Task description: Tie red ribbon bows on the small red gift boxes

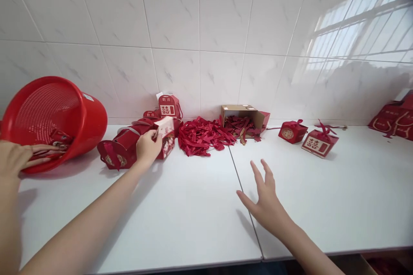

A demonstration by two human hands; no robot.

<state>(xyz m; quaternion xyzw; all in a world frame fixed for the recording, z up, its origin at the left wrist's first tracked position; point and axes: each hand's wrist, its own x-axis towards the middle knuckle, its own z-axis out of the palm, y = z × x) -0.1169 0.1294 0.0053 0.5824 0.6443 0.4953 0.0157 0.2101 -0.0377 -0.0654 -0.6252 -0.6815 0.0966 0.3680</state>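
The fingers of my left hand (148, 148) pinch a picture-printed box (168, 142) at the right end of a crowded row of red boxes (120, 150), left of a heap of ribbons (206, 136). The fingers of my right hand (266, 202) are spread, holding nothing above the desk (193, 215), near its seam. A cardboard carton (259, 119) lies on its side beside the heap, with more ribbons inside; farther right sit two ribbon-tied boxes (319, 144). On my left, a red basket (93, 116) lies tipped over, another person's hand (14, 159) at its mouth; that hand and the rim partly hide the contents. My left hand covers some of the pinched box. The red stack (395, 120) at far right is cut off, and I can't make out the dark things below the desk's edge.
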